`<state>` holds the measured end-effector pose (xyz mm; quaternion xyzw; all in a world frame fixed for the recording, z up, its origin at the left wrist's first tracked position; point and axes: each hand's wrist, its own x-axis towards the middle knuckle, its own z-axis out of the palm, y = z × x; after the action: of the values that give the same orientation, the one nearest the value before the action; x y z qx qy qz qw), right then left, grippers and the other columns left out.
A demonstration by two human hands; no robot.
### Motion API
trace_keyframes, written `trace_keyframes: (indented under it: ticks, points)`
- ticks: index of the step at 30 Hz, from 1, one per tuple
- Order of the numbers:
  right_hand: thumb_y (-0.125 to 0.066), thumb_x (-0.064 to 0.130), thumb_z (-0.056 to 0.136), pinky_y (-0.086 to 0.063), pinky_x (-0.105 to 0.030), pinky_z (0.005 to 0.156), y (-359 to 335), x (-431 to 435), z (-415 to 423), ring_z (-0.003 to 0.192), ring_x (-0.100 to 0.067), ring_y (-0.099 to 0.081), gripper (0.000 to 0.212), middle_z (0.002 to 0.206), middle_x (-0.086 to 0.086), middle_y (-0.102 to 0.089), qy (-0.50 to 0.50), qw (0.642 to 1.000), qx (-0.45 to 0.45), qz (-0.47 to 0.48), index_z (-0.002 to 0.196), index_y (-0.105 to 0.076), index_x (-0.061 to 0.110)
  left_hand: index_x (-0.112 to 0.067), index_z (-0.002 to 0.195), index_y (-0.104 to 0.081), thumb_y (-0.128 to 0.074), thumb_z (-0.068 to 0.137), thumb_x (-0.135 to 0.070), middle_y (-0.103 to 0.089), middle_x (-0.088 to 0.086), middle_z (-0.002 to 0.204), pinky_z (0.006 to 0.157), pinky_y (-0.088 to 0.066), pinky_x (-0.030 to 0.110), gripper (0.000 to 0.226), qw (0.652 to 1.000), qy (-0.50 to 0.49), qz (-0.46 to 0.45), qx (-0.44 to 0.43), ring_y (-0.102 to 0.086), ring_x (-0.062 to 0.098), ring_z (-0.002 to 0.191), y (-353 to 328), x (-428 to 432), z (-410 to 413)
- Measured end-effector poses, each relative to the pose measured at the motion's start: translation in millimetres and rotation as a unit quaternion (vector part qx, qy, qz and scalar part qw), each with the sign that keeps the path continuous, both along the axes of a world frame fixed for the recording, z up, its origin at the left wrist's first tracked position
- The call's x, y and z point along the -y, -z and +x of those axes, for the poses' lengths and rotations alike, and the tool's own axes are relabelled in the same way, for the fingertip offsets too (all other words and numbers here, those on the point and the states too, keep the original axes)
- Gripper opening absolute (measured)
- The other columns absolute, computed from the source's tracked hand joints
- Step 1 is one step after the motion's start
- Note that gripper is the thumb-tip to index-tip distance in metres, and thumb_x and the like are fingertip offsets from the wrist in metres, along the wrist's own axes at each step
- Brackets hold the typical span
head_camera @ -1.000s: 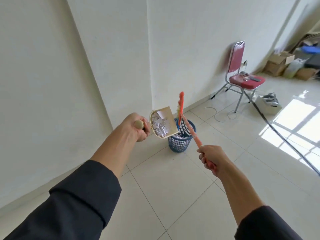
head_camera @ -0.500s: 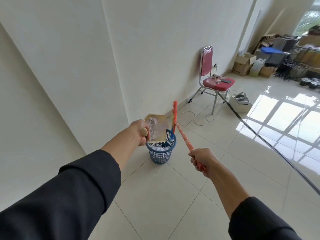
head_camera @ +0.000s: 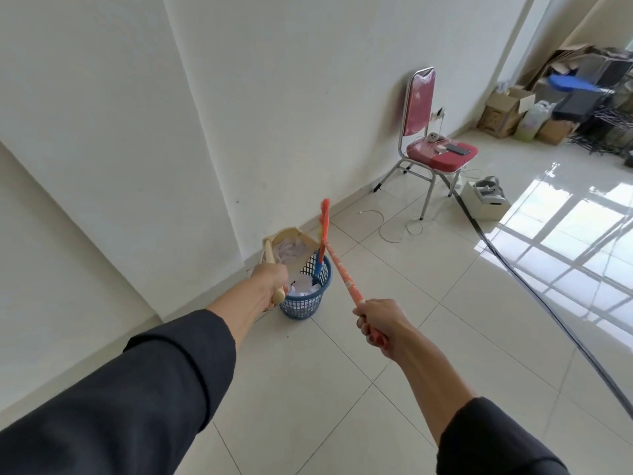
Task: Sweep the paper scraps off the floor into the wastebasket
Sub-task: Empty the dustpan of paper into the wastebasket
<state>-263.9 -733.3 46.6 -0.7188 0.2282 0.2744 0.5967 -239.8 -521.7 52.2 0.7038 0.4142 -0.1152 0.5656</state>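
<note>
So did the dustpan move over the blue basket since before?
Yes. The dustpan, held by the left hand, has come down and tipped against the wastebasket's far rim; earlier it hung above and left of it.

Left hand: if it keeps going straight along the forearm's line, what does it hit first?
Probably the dustpan it grips, then the wall behind; the left hand sits beside the blue wastebasket. Depth is uncertain.
</note>
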Motion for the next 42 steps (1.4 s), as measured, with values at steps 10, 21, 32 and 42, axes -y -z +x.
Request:
trace_keyframes:
  ticks: [10,21,32,42]
  points:
    - [-0.054,0.0,0.093,-0.032,-0.021,0.04,-7.8,27.6,30.6,0.046,-0.012,-0.038,0.011,0.063,-0.009,-0.051,-0.028,1.0,-0.001,-0.006,0.099,-0.06,-0.006,-0.003,0.132,-0.051,-0.052,0.096,-0.014,-0.058,0.007,0.081,0.044,-0.035,0.026,0.038,0.991,0.041,0.121,-0.039,-0.054,0.013,0.063,7.0,24.9,20.1]
    - [-0.054,-0.001,0.091,-0.034,-0.02,0.039,-12.5,27.3,44.5,0.045,-0.011,-0.042,0.013,0.067,-0.011,-0.053,-0.034,0.999,0.0,-0.012,0.101,-0.06,-0.008,-0.002,0.123,-0.054,-0.057,0.093,-0.014,-0.06,0.009,0.083,0.05,-0.043,0.026,0.033,0.984,0.065,0.158,-0.05,-0.058,0.018,0.069,-0.2,22.2,25.3]
    - [-0.054,-0.001,0.09,-0.033,-0.022,0.04,-5.0,23.0,38.9,0.045,-0.012,-0.041,0.019,0.066,-0.01,-0.053,-0.041,0.999,-0.005,-0.01,0.105,-0.061,-0.01,-0.002,0.13,-0.049,-0.052,0.094,-0.009,-0.058,0.009,0.083,0.052,-0.044,0.026,0.036,0.977,0.084,0.186,-0.067,-0.059,0.019,0.072,4.5,17.6,7.9]
    - [-0.053,-0.001,0.09,-0.033,-0.023,0.042,-8.3,22.0,33.9,0.046,-0.012,-0.04,0.022,0.064,-0.01,-0.051,-0.036,0.999,-0.002,-0.009,0.108,-0.06,-0.012,-0.008,0.125,-0.051,-0.047,0.097,-0.01,-0.06,0.007,0.081,0.041,-0.038,0.026,0.028,0.929,0.181,0.315,-0.072,-0.057,0.016,0.06,-8.2,27.9,-6.3]
